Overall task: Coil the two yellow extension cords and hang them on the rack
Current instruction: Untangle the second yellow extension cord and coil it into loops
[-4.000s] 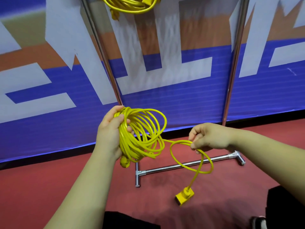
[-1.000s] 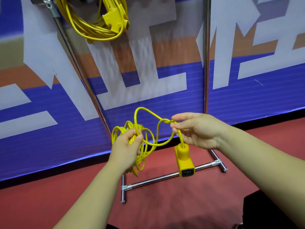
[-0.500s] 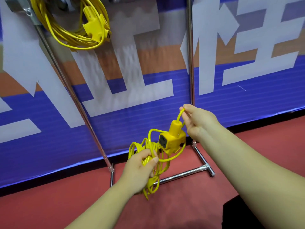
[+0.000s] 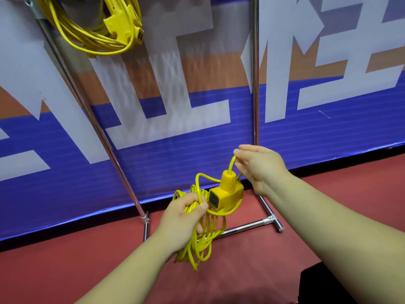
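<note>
Coiled yellow cord (image 4: 205,235) was held low in the middle of the view, above the red floor (image 4: 65,270), in front of the rack base. Bundle was clenched in the left hand (image 4: 182,218), fingers wrapped around the upper part of the loops; the remaining loops hung down below the fist, loose and uneven. 1 strand was looped out of the bundle and passed under the yellow socket block (image 4: 225,194), which sat just to the right of the left hand, dark outlet face turned toward the camera. The short cord stub rising from the socket's neck was pinched between thumb and fingers of the right hand (image 4: 258,167), just above the socket; the remaining fingers were half spread.

The 2nd yellow cord (image 4: 94,34) was seen already coiled and hung at the upper left of the rack (image 4: 254,84), its yellow socket end lying against the coil on the right side. Hook or top bar was cut off by the frame edge, so the exact support cannot be told.

Rack: 2 chrome uprights, the left one appearing slanted in the wide-angle view, the right one near vertical, joined by a chrome floor bar with T-fittings behind the held coil. A blue, orange and white banner (image 4: 306,132) was stretched behind the rack. A dark patch at the lower right was partly visible, not identifiable.
</note>
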A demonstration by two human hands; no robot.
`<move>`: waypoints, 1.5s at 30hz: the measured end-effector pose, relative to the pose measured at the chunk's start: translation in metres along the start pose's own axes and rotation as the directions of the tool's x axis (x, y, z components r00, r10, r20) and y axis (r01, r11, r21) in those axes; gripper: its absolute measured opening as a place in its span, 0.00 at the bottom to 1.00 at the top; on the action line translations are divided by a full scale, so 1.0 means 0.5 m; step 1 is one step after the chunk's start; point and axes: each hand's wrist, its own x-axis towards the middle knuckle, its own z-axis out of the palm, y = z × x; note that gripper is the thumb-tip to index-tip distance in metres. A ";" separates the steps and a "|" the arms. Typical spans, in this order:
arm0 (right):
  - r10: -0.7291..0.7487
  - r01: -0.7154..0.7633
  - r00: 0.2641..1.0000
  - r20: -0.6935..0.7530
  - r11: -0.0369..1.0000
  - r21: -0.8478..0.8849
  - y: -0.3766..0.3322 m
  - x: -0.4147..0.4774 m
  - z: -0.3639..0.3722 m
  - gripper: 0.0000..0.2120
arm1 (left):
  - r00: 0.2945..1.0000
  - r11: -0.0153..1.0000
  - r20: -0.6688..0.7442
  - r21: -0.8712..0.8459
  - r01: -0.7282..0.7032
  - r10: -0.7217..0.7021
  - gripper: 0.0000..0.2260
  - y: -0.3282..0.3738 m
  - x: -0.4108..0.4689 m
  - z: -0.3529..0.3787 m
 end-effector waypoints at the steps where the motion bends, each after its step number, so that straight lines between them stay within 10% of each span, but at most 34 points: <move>1: -0.012 0.012 1.000 0.005 0.999 -0.037 0.009 0.000 0.004 0.08 | 1.000 1.000 0.004 -0.007 -0.001 0.001 0.05 0.002 0.001 -0.001; 6: -0.122 0.196 0.973 0.194 0.881 -0.430 0.004 -0.015 -0.003 0.06 | 1.000 1.000 -0.005 -0.002 -0.020 0.020 0.07 0.008 0.006 -0.019; 13: 0.086 0.369 0.821 0.565 0.675 -0.639 -0.021 -0.057 -0.020 0.03 | 0.998 1.000 -0.060 -0.013 -0.005 0.004 0.06 0.016 0.007 -0.069; 18: -0.080 0.295 0.910 0.407 0.815 -0.499 -0.018 -0.030 -0.023 0.04 | 0.991 0.973 -0.129 -0.230 0.014 -0.045 0.05 0.021 0.012 -0.103; 24: 0.231 0.154 0.854 0.466 0.744 -0.650 0.045 -0.025 -0.018 0.13 | 0.991 0.960 -0.132 -0.279 -0.030 -0.008 0.05 0.035 0.002 -0.128; 33: 0.289 0.022 0.886 0.363 0.755 -0.655 0.075 -0.013 -0.008 0.14 | 0.998 0.985 -0.060 -0.168 -0.027 0.017 0.08 0.024 -0.008 -0.159; 45: -0.098 0.183 0.983 0.157 0.619 -0.764 0.061 0.012 -0.016 0.07 | 0.965 0.887 -0.184 -0.453 0.087 -0.188 0.14 -0.015 0.009 -0.181</move>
